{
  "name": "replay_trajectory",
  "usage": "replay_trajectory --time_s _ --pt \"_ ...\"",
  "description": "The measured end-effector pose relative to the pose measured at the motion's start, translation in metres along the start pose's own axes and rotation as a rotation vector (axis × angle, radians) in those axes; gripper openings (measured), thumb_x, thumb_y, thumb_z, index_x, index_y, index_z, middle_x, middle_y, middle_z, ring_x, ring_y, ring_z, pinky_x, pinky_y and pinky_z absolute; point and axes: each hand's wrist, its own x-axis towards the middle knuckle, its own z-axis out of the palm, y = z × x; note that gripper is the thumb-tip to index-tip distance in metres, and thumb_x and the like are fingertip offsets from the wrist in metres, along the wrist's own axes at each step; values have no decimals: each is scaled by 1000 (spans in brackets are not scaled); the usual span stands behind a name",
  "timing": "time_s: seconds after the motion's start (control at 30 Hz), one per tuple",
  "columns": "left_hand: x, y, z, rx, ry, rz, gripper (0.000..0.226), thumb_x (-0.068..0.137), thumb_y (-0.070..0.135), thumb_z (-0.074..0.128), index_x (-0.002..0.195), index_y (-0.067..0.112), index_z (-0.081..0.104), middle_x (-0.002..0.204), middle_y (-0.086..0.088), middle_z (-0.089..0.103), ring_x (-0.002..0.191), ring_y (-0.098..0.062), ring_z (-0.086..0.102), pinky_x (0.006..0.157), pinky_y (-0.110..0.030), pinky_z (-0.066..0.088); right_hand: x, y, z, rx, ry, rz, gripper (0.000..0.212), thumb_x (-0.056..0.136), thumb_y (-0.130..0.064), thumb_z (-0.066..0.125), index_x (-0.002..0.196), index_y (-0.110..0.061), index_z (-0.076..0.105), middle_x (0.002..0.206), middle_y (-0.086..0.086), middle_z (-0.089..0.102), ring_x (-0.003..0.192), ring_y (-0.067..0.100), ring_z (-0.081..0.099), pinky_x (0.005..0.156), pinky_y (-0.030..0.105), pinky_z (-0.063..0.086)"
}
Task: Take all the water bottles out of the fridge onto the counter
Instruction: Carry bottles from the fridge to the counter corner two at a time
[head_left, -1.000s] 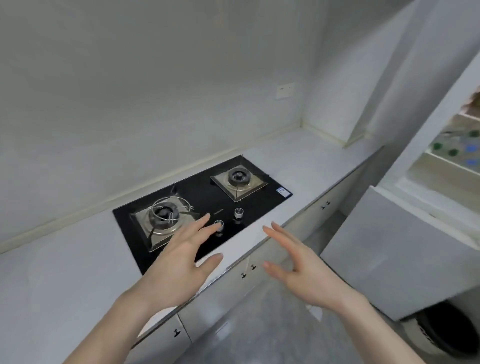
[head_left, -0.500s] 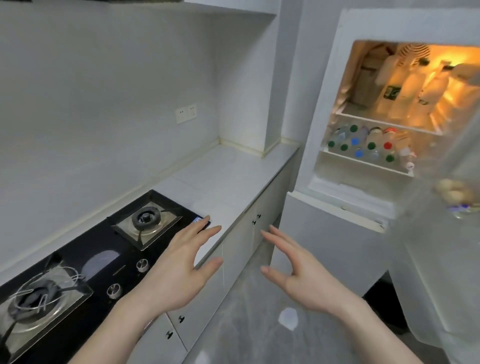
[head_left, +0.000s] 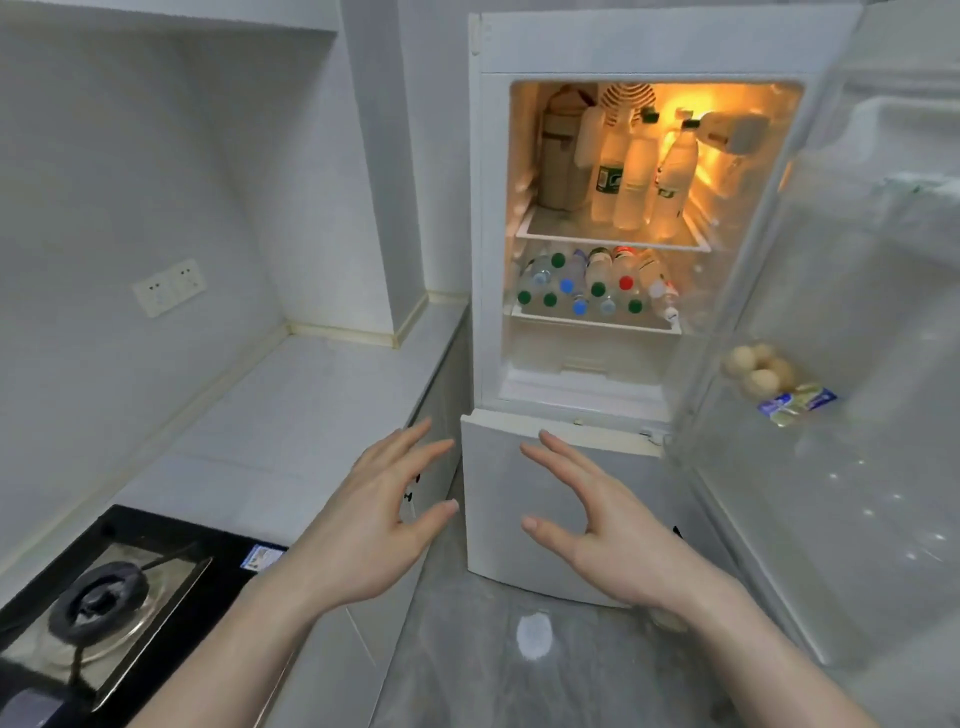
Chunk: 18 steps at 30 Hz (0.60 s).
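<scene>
Both hands empty before the open fridge (head_left: 582, 47)

Left hand (head_left: 374, 525) and right hand (head_left: 608, 530) hover low centre, grip released. Upper-shelf water bottles (head_left: 636, 176) stand upright; lower-shelf bottles (head_left: 592, 283) lie lengthwise, caps toward the camera. Worktop (head_left: 311, 415) at left.

No words or nos. clear enough to read. Green label on a standing bottle (head_left: 609, 179) in the fridge (head_left: 485, 208), sticker (head_left: 261, 557) on the stove (head_left: 218, 571), blue-yellow packet (head_left: 795, 405): all too blurry.
</scene>
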Motion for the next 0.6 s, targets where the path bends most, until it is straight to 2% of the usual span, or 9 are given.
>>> replay_trajectory --time_s 0.07,0.3,0.4,0.5,0.6 --pt "24 -5 -3 0 -18 42 58 97 53 58 150 50 35 164 31 11 151 7 5 118 -17 13 14 2 -7 -8 31 19 70 97 -51 64 157 -53 26 165 -37 5 150 -15 7 120 15 11" --pt "123 -34 -40 6 -67 174 60 98 52 56 153 47 34 163 31 11 149 8 6 123 -26 20 87 -5 -37 -29 213 80 68 97 -53 63 155 -56 28 164 -39 10 150 -16 9 119 15 13" --pt "161 -41 -49 13 -91 233 60 98 52 57 153 46 34 164 30 11 150 6 7 124 -26 17 110 -6 -46 -45 276 108 67 97 -54 62 155 -57 27 164 -38 12 151 -14 10 120 19 17" --pt "198 -43 -50 10 -112 298 61 97 51 58 153 46 34 164 30 11 151 3 10 122 -26 17 127 -3 -55 -40 332 145 67 96 -53 63 153 -59 28 163 -39 13 150 -13 17 115 16 24" --pt "232 -39 -47 -10 -143 343 61 97 50 58 153 45 35 165 29 11 151 2 11 121 -26 23 139 4 -68 -46 383 175 67 95 -53 65 153 -58 30 163 -39 16 149 -12 20 123 27 26"
